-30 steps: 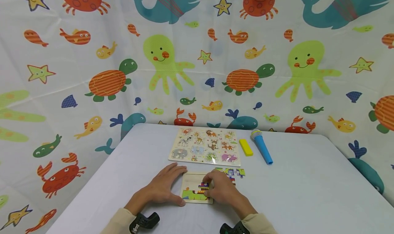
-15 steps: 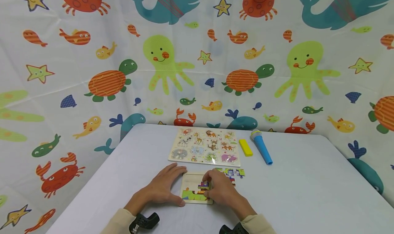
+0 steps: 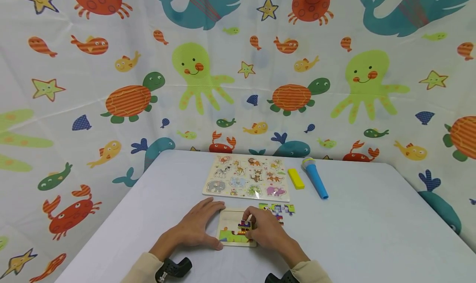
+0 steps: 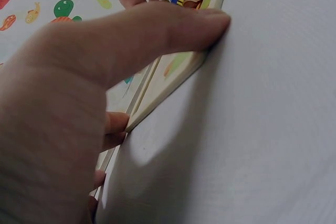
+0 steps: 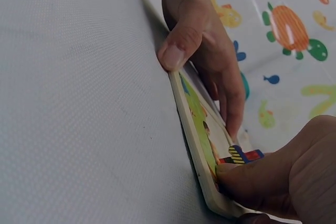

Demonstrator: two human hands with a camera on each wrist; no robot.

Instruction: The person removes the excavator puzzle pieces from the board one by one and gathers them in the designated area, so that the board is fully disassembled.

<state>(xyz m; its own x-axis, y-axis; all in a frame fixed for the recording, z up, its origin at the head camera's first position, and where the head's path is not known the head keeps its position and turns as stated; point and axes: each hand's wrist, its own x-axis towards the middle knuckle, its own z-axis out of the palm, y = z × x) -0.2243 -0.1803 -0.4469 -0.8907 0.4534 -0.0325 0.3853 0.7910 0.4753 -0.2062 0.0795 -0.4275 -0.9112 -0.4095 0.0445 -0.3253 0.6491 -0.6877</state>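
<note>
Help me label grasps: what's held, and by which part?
The right hand pinches a striped puzzle piece, seemingly by its edges, contact partly hidden; the left hand touches the tray along its left side.

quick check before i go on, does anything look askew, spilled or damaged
Only the piece pinched in the right hand stands out: it looks tilted up, not flush in the tray. No spill or damage shows.

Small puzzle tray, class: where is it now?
In the head view, the puzzle tray lies at lower centre, below the animal board, the left hand at its left edge and the right hand over its right.
</note>
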